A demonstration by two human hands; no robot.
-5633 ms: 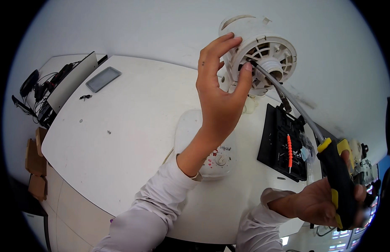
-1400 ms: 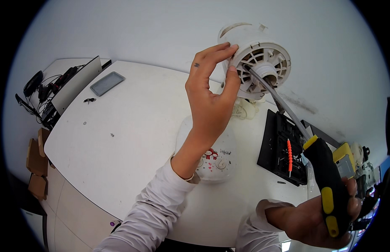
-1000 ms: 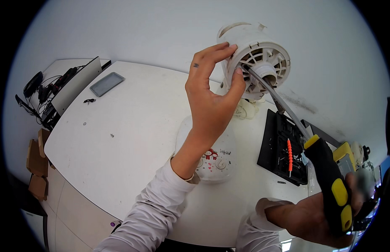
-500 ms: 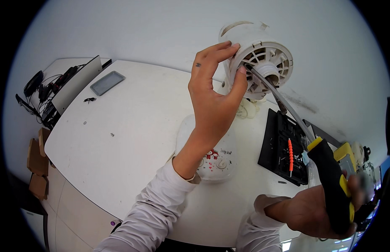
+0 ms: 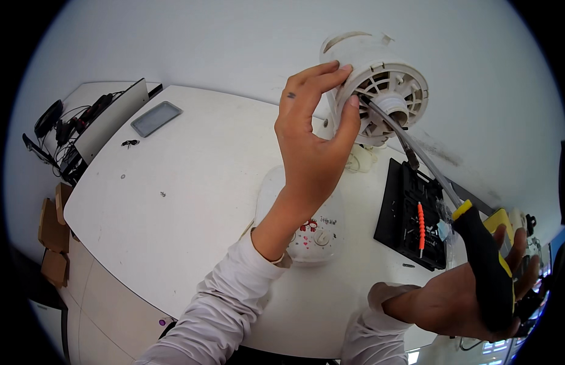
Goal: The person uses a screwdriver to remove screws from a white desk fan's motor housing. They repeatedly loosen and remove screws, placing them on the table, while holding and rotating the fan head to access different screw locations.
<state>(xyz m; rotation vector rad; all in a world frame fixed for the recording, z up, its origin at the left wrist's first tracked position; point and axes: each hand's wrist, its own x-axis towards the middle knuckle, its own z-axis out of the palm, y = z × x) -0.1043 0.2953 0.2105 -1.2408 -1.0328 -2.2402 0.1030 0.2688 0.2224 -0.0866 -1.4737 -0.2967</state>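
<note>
A round white fan motor housing [image 5: 357,50] with a slotted, ribbed face is up in front of me, tilted toward the right. My left hand [image 5: 313,137] grips its rim, with fingers on top and the thumb at the face. A long screwdriver [image 5: 484,261] with a black and yellow handle runs from my right hand up into the slots; its tip is hidden inside. The handle lies across the palm of my right hand [image 5: 456,298], whose fingers are loosely spread around it. Under my left forearm stands a white rounded base [image 5: 316,250] with red cartoon prints.
An open black tool case [image 5: 399,204] bearing an orange flexible shaft [image 5: 421,226] lies at right. On the white table [image 5: 124,225] are a grey tray [image 5: 156,119], a small black cable [image 5: 130,143] and small metal bits [image 5: 162,194]. Cardboard boxes [image 5: 54,267] stand left, below the table.
The fingers of my right hand have loosened and spread from the screwdriver handle. The housing and the screwdriver have shifted slightly to the right.
</note>
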